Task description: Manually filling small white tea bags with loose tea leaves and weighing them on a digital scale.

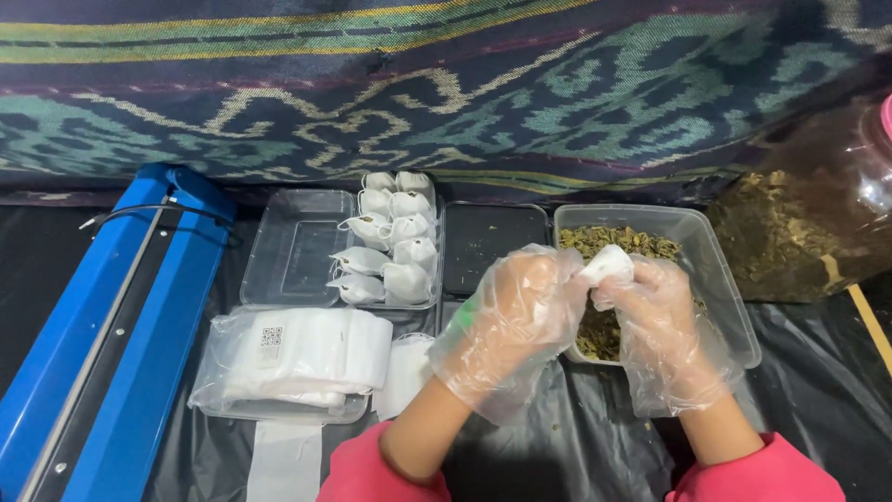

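Your gloved left hand (509, 321) and right hand (662, 321) both pinch that small white tea bag (606, 265) over the clear tub (720, 279), probably light and floppy, so grip its rim gently.

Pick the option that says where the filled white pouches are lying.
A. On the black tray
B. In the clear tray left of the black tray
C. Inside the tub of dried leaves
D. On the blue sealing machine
B: the filled white pouches lie piled in the clear tray just left of the black tray, while the tub of dried leaves holds only loose leaf material.
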